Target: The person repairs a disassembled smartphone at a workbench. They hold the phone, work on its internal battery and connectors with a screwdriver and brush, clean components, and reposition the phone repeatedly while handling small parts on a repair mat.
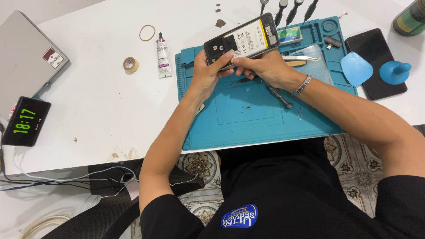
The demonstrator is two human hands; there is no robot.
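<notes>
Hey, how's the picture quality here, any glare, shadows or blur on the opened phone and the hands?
Head view: even, bright overhead light; the opened phone is sharp, its pale battery face bright but not washed out. The left hand and right hand cast only soft shadows on the blue mat. No motion blur; slight wide-angle bending of the table edge.

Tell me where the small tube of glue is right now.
In the head view, the glue tube lies on the white table, left of the blue mat, beside the tape roll.
</notes>
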